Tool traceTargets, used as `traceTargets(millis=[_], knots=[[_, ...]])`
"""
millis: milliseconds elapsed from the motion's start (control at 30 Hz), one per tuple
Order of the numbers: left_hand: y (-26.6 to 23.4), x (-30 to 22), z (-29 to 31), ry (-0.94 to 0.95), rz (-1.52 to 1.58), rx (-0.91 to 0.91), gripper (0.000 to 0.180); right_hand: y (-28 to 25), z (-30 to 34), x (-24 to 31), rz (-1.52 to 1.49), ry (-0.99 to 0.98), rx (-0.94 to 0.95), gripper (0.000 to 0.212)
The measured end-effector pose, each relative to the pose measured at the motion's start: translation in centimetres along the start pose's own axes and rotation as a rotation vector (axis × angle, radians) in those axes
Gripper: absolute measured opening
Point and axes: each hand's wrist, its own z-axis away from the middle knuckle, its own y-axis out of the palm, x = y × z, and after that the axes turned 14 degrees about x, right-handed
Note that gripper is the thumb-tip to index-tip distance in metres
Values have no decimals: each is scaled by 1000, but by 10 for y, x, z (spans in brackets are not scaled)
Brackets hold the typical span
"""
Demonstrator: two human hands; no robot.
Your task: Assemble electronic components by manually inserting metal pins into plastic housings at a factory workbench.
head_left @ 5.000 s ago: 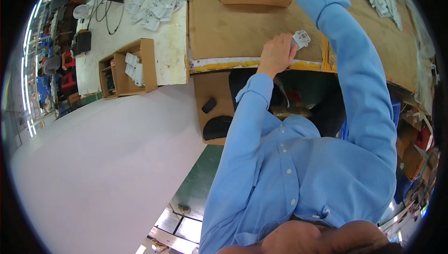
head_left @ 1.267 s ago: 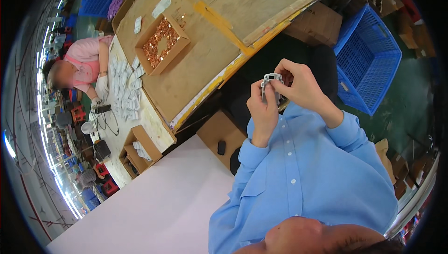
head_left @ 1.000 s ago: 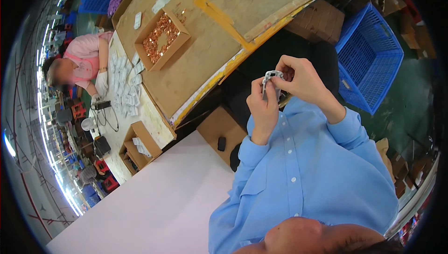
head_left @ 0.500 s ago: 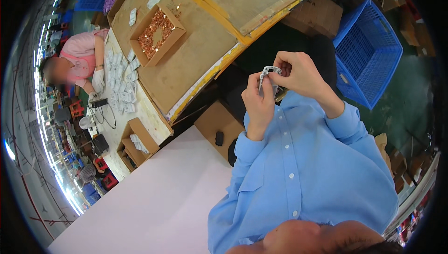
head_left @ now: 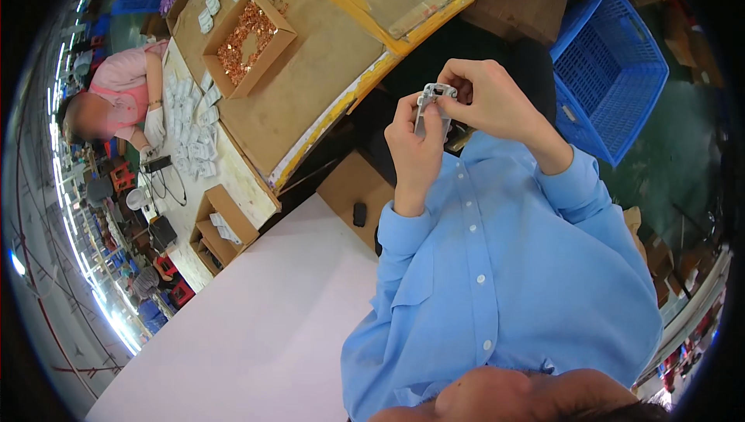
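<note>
A small white plastic housing (head_left: 437, 95) with openings in its end is held up in front of my blue shirt. My left hand (head_left: 415, 147) grips its side, thumb lying along it. From the other side my right hand (head_left: 493, 100) pinches the far end, thumb and fingertips closed at the opening. Anything small between those right fingertips is hidden. On the brown table beyond and to the left, a cardboard box (head_left: 272, 48) holds many small copper-coloured metal pieces (head_left: 231, 56).
A co-worker in pink with gloved hands (head_left: 155, 127) sits at the left, beside a heap of white plastic parts (head_left: 194, 131). A small carton (head_left: 233, 216) stands at the table's corner. To my right is a blue plastic crate (head_left: 621, 73); a brown carton (head_left: 516, 7) lies under the table edge.
Both hands have risen a little, away from my body, with the housing. It has turned so that its face with the openings shows more. The whole view has shifted slightly.
</note>
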Motion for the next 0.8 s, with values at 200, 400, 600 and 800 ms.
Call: traceTargets(millis=[200,400,600,800], knots=[[2,-4,2,20,51,31,22,-5,0,4,35,28,43,17],[-3,-1,4,46,58,19,22,-2,-6,9,78,10,92,17],[-9,-3,11,65,35,-76,19,9,-15,16,154,-7,153,18],[-37,-3,21,35,76,-165,18,36,-41,18,234,-77,219,17]])
